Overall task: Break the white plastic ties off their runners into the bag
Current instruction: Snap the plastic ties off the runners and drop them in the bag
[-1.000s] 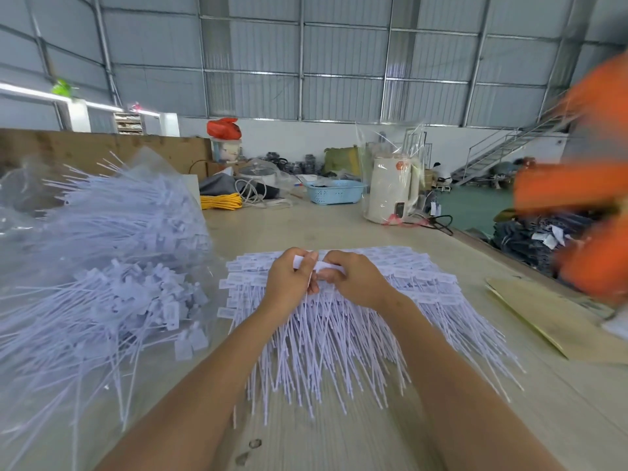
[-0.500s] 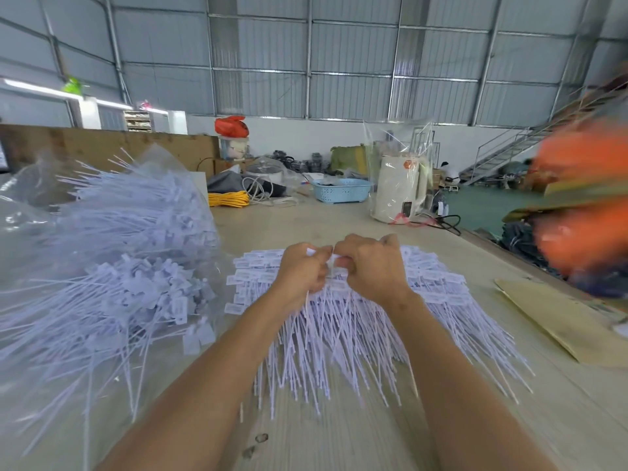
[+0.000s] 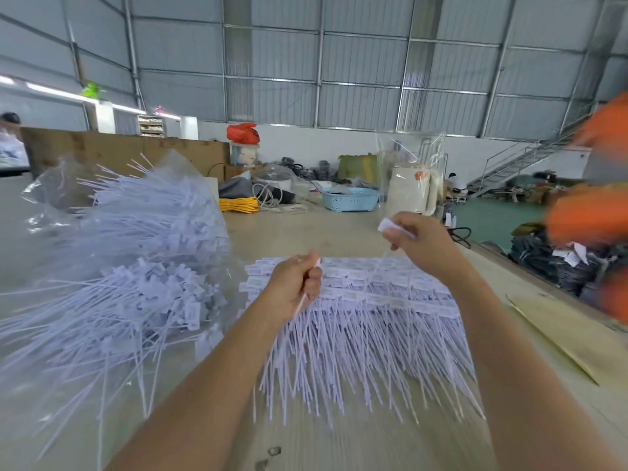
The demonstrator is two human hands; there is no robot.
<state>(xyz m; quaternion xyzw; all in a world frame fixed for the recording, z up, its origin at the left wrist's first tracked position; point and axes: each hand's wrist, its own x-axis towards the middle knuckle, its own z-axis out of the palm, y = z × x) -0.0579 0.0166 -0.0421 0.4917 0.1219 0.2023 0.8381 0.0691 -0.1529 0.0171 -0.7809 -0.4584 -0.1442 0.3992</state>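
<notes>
The left hand is hovering over the near left edge of the pile of white plastic ties, its fingers curling into a fist around a thin white strip that is sticking out above and below the knuckles; whether that strip is a runner or a tie is too blurred to tell. The left forearm is reaching in from the lower left, the wrist bending slightly inward.

The right hand is lifting higher and farther out, well apart from the left, with thumb and fingers pinching the flat head of a single tie. The tie's thin tail is trailing down toward the pile. The right forearm is crossing over the pile's right side.

The pile is lying fanned on the wooden table, heads toward the far side, tails pointing at the person. Just to its left, the clear plastic bag is bulging with loose ties, its mouth touching the pile's edge.
</notes>
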